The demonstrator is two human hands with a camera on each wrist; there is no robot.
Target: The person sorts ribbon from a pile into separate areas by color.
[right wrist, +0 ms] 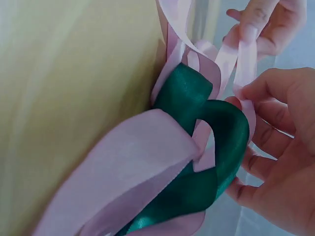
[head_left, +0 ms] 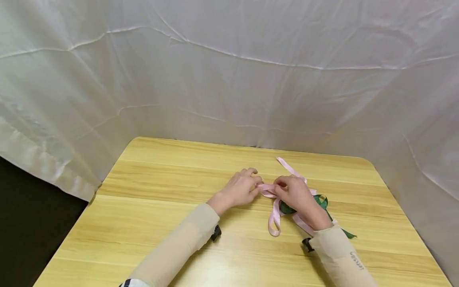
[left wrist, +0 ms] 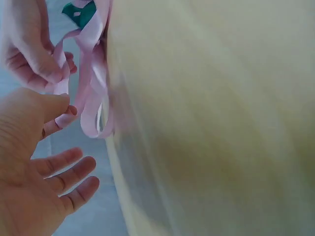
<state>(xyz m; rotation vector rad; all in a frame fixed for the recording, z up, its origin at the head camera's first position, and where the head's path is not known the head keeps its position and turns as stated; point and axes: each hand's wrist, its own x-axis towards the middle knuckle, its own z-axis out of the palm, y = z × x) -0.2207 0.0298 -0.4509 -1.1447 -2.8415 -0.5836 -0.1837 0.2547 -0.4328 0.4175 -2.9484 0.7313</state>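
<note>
A pink satin ribbon (head_left: 275, 218) lies in loops on the table, tangled with a green satin ribbon (right wrist: 224, 132). My left hand (head_left: 239, 187) pinches one pink strand between thumb and index finger; its other fingers (left wrist: 74, 174) are spread apart. Just to the right, my right hand (head_left: 295, 194) pinches the same pink strand with thumb and forefinger, so a short piece spans the two hands. Under and beside the right hand sit the green loops, partly hidden by it in the head view. One pink tail reaches toward the back, and a green tail points to the front right.
The wood-grain table (head_left: 150, 171) has rounded back corners. A pale cloth curtain (head_left: 229, 87) hangs behind it and along both sides. Beige sleeves (head_left: 179, 243) cover both forearms, with small black devices (head_left: 216, 233) at the wrists.
</note>
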